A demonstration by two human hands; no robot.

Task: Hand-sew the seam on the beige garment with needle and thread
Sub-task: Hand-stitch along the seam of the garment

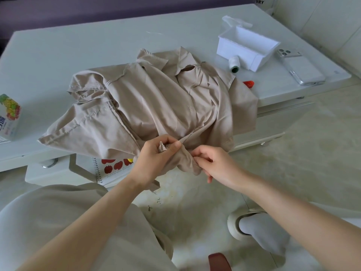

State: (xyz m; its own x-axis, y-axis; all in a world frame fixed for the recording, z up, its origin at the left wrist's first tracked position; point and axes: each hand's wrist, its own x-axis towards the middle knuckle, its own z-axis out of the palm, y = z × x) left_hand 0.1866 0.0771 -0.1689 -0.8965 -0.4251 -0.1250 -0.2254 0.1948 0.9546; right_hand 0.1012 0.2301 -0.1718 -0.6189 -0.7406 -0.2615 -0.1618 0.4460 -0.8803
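The beige garment (156, 98) lies crumpled on the low white table (78, 47), its near end hanging over the front edge. My left hand (156, 155) grips a bunched fold of that hanging end. My right hand (213, 163) pinches the cloth just to the right of it, thumb and forefinger together. No needle or thread shows between the fingers. A white thread spool (234, 64) lies on its side behind the garment.
A white open box (248, 47) and a phone (301, 67) sit at the table's back right. Something red (248, 83) pokes out beside the garment. A printed carton (8, 116) stands at left. A spiral notebook (115, 167) sits under the table. My slippered foot (256, 227) rests on the floor.
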